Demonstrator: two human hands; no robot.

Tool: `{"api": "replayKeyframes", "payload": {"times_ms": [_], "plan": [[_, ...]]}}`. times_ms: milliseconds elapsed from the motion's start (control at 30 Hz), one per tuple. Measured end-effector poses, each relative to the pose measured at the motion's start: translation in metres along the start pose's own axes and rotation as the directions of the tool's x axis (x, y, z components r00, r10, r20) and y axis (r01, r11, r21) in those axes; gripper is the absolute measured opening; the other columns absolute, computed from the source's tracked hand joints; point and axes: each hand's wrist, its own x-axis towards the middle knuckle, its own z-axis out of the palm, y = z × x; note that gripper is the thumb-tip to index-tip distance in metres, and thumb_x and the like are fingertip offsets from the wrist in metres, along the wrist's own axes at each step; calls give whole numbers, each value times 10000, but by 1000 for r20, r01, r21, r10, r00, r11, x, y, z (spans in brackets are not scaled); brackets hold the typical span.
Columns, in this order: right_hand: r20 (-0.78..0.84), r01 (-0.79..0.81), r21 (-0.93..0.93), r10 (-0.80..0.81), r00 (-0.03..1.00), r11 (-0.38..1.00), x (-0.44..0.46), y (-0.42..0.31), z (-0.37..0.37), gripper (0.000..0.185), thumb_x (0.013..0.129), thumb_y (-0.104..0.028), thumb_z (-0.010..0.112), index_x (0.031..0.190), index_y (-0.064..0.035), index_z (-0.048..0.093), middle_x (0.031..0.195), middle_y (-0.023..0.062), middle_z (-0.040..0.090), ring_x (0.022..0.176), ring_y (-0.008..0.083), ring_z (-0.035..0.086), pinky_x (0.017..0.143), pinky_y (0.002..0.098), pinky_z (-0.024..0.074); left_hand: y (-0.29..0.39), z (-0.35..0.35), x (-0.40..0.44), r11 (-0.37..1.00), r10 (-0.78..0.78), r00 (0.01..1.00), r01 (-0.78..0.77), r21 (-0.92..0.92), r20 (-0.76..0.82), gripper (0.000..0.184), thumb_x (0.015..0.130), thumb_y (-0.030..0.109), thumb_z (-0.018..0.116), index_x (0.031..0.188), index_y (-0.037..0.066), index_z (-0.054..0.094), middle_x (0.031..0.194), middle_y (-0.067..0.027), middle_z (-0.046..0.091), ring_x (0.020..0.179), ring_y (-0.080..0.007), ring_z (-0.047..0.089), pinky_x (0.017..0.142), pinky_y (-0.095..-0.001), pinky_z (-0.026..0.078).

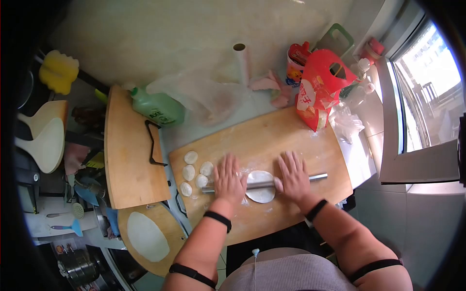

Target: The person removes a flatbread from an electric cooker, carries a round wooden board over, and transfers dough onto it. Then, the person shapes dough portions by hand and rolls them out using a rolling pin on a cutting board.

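A metal rolling pin [261, 185] lies across a flattened oval of dough [262, 194] on a floured wooden board [272, 138]. My left hand [230, 178] rests palm down on the pin's left part, fingers stretched forward and slightly blurred. On the other side of the dough, my right hand [292, 175] presses flat on the pin with its fingers extended and thumb apart. Both palms hide part of the pin; its two ends stick out beyond them. Left of my left hand sit several small round dough pieces [189, 171].
A red plastic bag [318, 92] stands at the board's back right corner. Behind the board are a green AXE bottle [158, 107], crumpled clear plastic [208, 99] and a cardboard-cored roll [241, 65]. A large dough sheet [147, 236] lies on a round board at lower left.
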Motion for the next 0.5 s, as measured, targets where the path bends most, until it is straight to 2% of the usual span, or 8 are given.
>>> {"api": "replayKeyframes", "payload": {"times_ms": [133,233,300,367,400,433,500], "plan": [[44,11,53,-13,999,999,74,21,5,638,896,-464,472,1384,-56,416,1477,225,306,1381,358,279,1083,541,257,-13,9,56,995,-67,990,76,71,-124,695,913,380,497,1465,33,256,1548,-146,210,1437,-304,171,1157,-522,93],[24,-25,66,24,999,997,89,25,8,637,907,-465,452,1388,-51,401,1481,228,296,1387,359,265,1098,530,238,-14,6,69,991,-132,985,133,0,-115,729,911,425,481,1463,11,246,1552,-164,185,1441,-320,152,1158,-522,89],[-22,6,59,-4,1000,998,68,22,6,679,889,-474,467,1404,-41,378,1484,222,302,1381,361,281,1098,530,240,-10,8,46,994,-108,989,111,26,-105,748,904,438,487,1462,4,245,1550,-174,185,1439,-332,157,1157,-523,94],[14,76,56,-77,997,995,20,21,7,735,862,-486,495,1421,-31,351,1493,208,305,1380,353,297,1097,532,239,-2,13,6,999,-28,997,30,28,-75,784,885,452,512,1462,-2,240,1549,-189,181,1430,-355,174,1153,-524,109],[61,101,62,-105,993,993,-5,19,0,758,850,-489,506,1427,-27,342,1497,201,306,1381,351,300,1100,533,234,2,16,-21,1000,28,998,-28,8,-51,801,873,452,531,1465,0,237,1548,-194,179,1425,-366,187,1151,-525,119],[108,128,68,-135,985,989,-30,16,-10,781,838,-492,518,1433,-22,333,1500,195,307,1383,348,302,1102,534,230,13,2,-40,999,21,998,-19,-28,56,796,848,414,548,1444,-30,264,1540,-213,201,1422,-369,201,1148,-523,107],[226,139,133,-166,960,981,-70,13,-22,769,837,-492,515,1425,-25,350,1504,190,303,1392,345,291,1104,531,226,15,11,-78,998,68,996,-67,-19,51,818,853,452,550,1461,-8,257,1547,-187,199,1432,-343,192,1149,-509,131]]}}
